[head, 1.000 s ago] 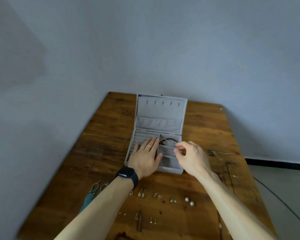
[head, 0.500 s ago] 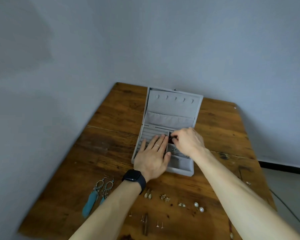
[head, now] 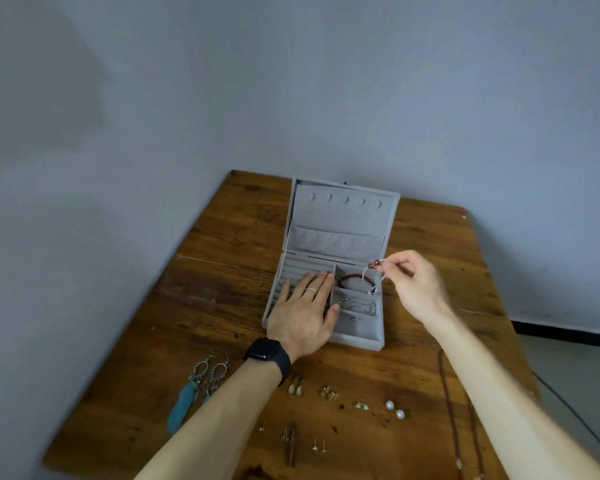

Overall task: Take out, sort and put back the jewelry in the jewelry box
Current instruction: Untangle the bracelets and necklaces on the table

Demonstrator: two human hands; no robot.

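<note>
Pressing left hand (head: 302,317) flat on the jewelry box (head: 357,342), pinching a red-beaded bangle (head: 372,265) in right hand (head: 416,289) just above its right edge.

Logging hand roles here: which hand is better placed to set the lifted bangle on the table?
Right, most likely. The right hand pinches the bangle above the right edge of the jewelry box, next to the table. The left hand lies flat on the box's left half, seemingly steadying it.

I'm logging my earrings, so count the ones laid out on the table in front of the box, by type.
Turquoise feather drop earrings: 2
White round pearl earrings: 2
Pale teardrop earrings: 2
Small gold cluster earrings: 4
Tiny thin metal studs: 4
Total: 14
</note>
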